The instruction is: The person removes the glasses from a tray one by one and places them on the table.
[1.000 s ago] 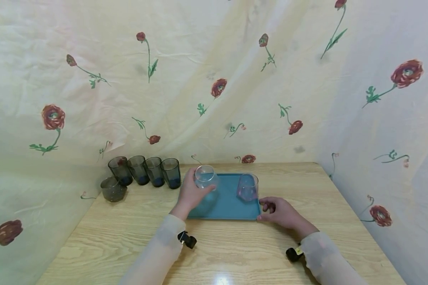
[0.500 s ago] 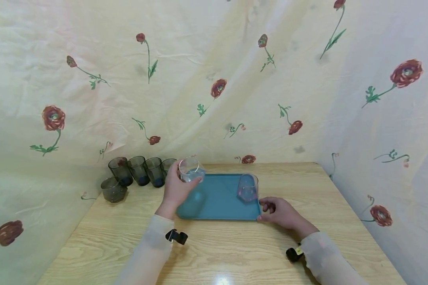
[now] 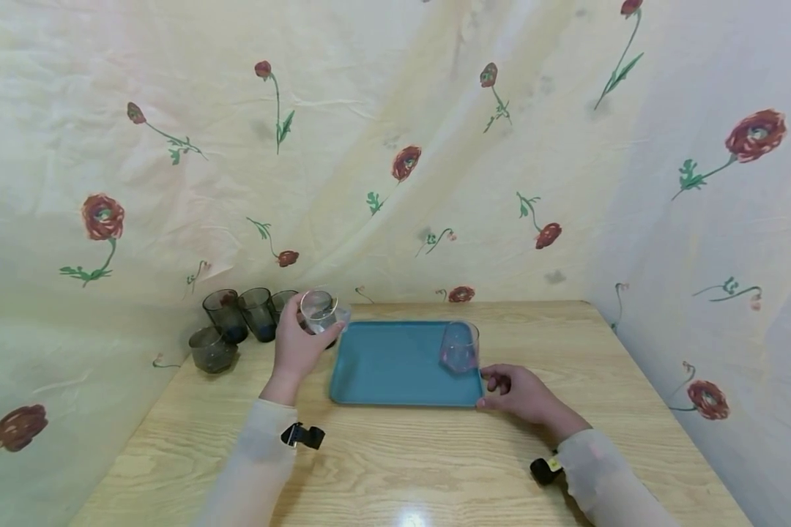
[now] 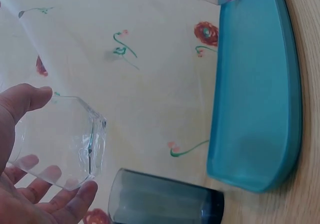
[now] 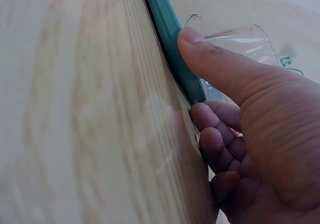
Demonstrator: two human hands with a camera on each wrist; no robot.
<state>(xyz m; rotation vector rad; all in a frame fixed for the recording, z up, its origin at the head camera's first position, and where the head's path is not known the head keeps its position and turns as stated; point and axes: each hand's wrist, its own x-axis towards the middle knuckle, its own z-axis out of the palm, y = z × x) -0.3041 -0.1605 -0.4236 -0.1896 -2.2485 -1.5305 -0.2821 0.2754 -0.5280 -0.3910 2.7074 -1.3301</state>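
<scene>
My left hand (image 3: 293, 359) grips a clear faceted glass (image 3: 319, 311), thumb on one side and fingers on the other. In the left wrist view the glass (image 4: 65, 134) is held off the table, close to a dark tumbler (image 4: 160, 199). The blue rectangular tray (image 3: 389, 369) lies just right of that hand. On the tray's right end stands a second clear glass with a pinkish tint (image 3: 459, 350). My right hand (image 3: 524, 394) holds the tray's near right corner; in the right wrist view its thumb (image 5: 210, 56) presses the tray's side and the other fingers are curled.
Smoky dark tumblers (image 3: 224, 318) stand in a row at the back left, partly hidden by my left hand. A short dark glass (image 3: 212, 353) sits in front of them. Flower-patterned cloth (image 3: 395, 183) hangs behind the wooden table (image 3: 395, 454) and along its sides.
My left hand has carried the clear glass leftward from over the tray to in front of the tumblers. My right hand, the tray and the pinkish glass have not visibly moved.
</scene>
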